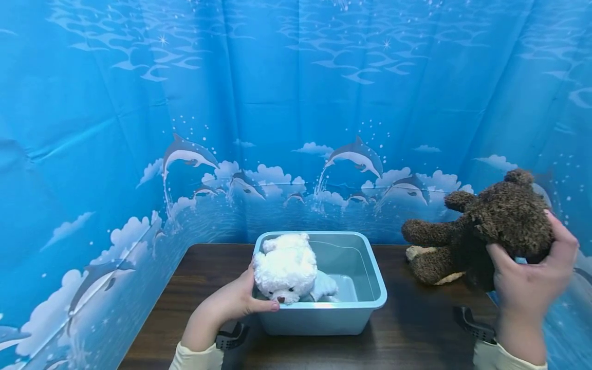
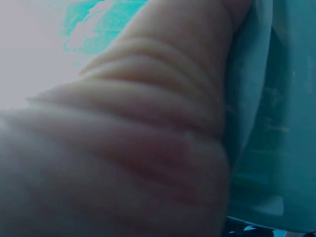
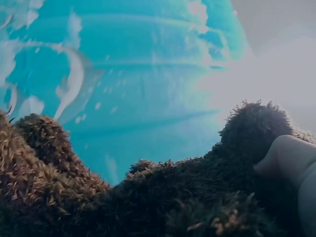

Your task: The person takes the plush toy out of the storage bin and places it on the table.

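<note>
A white teddy bear (image 1: 285, 267) lies in a pale blue plastic bin (image 1: 319, 321), its head at the left end over the front rim. My left hand (image 1: 233, 298) grips the bin's near left corner, thumb along the front rim and fingers at the left side, partly hidden. In the left wrist view the hand (image 2: 148, 123) fills most of the picture beside the bin wall (image 2: 286, 123). Off to the right, my right hand (image 1: 532, 280) holds a brown teddy bear (image 1: 513, 221) by the head, its legs pointing left. Brown fur (image 3: 163, 197) spreads across the right wrist view, with a finger pressed into it.
The bin stands on a dark wooden table (image 1: 185, 293). Behind and on both sides hangs a blue curtain (image 1: 296, 118) printed with dolphins and clouds. Black straps (image 1: 231, 336) sit at both wrists.
</note>
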Demonstrator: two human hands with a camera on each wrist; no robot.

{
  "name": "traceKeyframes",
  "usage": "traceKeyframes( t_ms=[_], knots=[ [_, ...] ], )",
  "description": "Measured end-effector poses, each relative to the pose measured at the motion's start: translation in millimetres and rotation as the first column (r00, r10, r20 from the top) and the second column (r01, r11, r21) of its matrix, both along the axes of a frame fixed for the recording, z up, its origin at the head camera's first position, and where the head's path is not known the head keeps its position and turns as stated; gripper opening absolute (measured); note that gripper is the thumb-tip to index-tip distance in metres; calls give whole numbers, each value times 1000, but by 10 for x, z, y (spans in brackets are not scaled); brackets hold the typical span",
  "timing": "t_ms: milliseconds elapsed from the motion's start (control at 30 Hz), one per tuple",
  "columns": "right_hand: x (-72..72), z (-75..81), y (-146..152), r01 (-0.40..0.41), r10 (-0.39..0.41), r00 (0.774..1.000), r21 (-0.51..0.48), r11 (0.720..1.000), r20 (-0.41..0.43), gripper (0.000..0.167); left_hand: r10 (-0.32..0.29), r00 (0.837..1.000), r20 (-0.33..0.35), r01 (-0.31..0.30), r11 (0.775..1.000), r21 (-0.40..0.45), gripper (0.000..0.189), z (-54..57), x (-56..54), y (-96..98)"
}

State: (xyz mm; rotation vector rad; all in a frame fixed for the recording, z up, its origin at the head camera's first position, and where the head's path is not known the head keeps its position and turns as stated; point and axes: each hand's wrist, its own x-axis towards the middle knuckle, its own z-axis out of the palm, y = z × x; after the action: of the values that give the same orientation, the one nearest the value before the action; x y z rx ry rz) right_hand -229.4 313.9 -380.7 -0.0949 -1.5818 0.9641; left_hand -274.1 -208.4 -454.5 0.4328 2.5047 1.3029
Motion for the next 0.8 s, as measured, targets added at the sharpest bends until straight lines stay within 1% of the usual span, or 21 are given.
traceKeyframes(
  t_ms=[67,133,200,300,367,467,567,667,800],
  knots=[
    [-27,-115,99,54,-53,997,-8,999,47,82,2,1000,-4,-3,1000,-10,141,2,-2,2],
    [-51,-212,189,90,-89,991,-12,996,100,85,6,1000,5,-6,1000,-17,141,7,-2,3],
    [-78,-291,254,114,-107,982,-36,993,158,88,11,1000,7,-11,1000,-20,141,11,0,4],
    [-115,-387,344,114,-100,961,-40,993,259,93,16,1000,26,-16,1000,-13,142,12,6,10],
    [-147,-417,399,101,-83,947,-43,994,310,95,19,1000,19,-18,1000,-18,141,7,6,10],
    [-191,-494,511,93,-69,927,-47,995,368,96,19,999,29,-18,1000,-15,141,6,11,7],
    [-223,-607,648,117,-81,908,-63,991,410,95,21,999,28,-20,999,-35,140,11,12,4],
    [-233,-706,770,153,-106,879,-66,986,465,92,23,999,34,-21,999,-40,140,20,5,8],
    [-227,-819,889,185,-116,828,-72,980,549,90,22,999,34,-20,999,-35,140,15,4,11]
  ],
)
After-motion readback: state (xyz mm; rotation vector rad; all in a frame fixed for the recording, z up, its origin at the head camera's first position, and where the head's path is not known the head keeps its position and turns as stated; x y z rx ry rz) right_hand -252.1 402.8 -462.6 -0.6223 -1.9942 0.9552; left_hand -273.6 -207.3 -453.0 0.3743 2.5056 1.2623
